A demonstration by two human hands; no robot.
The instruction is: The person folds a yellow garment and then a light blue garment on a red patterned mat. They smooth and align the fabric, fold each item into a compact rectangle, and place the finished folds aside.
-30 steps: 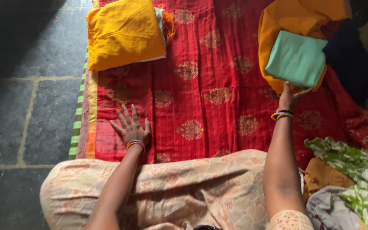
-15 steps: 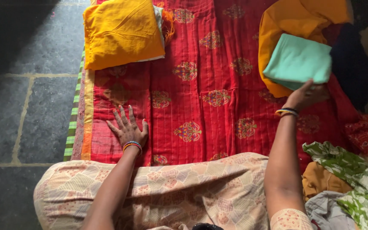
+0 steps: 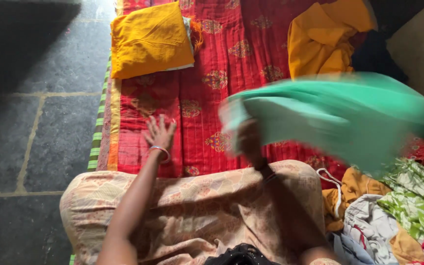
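My right hand [image 3: 249,141] grips a mint green cloth [image 3: 339,115], which is blurred and spread wide in the air over the red patterned quilt [image 3: 212,98]. Fingers spread, my left hand [image 3: 159,133] lies flat on the quilt near its left side. A folded yellow cloth [image 3: 150,39] sits on the quilt at the far left. A crumpled yellow garment [image 3: 322,39] lies at the far right, uncovered. My lap in a peach patterned dress [image 3: 197,206] fills the foreground.
A heap of loose clothes, green-and-white [image 3: 413,196], grey-white [image 3: 369,225] and orange [image 3: 354,184], lies at my right. Dark stone floor [image 3: 35,127] runs along the left of the quilt's striped edge. A dark cloth [image 3: 374,56] lies beyond the yellow garment.
My right hand has lifted the green cloth off the yellow garment and swung it left toward me, opening out. My left hand stays on the quilt. The camera shifted slightly.
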